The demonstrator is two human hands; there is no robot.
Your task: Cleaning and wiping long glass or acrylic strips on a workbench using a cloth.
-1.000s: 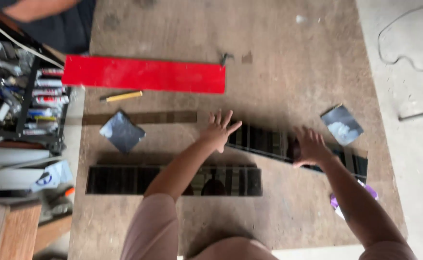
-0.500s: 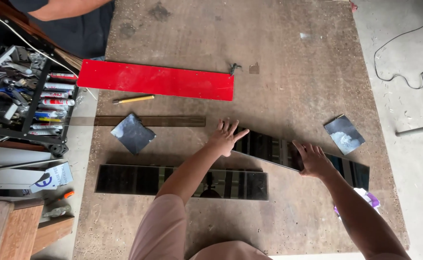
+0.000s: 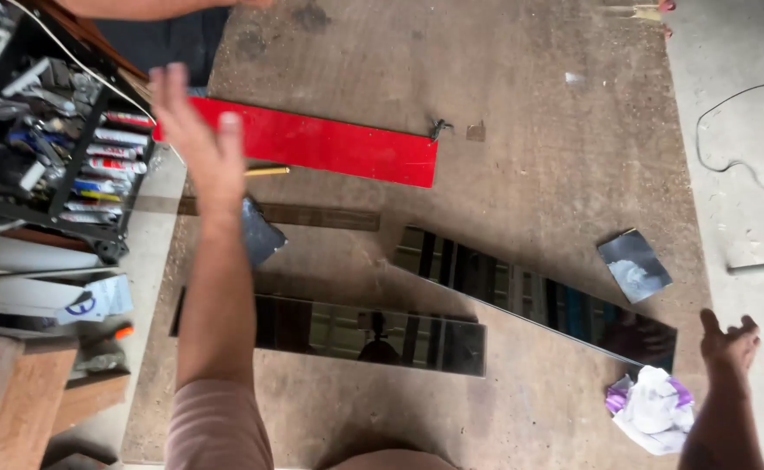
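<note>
My left hand [image 3: 197,137] is raised over the table's left side, fingers spread, holding nothing, above the left end of a long red strip [image 3: 312,144]. My right hand [image 3: 728,341] hovers open at the right edge, just past the right end of a slanted dark glass strip [image 3: 534,296]. A second dark glass strip [image 3: 356,331] lies flat near me, partly hidden by my left forearm. A small dark glass square [image 3: 260,233] sits under my left wrist and another [image 3: 634,265] lies right of the slanted strip.
The worn wooden table [image 3: 530,113] also carries a yellow pencil [image 3: 267,171], a thin dark wooden slat [image 3: 312,215] and a crumpled white and purple cloth [image 3: 652,409]. A black rack of tubes and tools [image 3: 51,148] stands at left. Another person's arm [image 3: 138,7] shows at the top.
Both my hands have let go of the slanted glass strip. The left hand swung up and to the left; the right hand moved out to the right edge.
</note>
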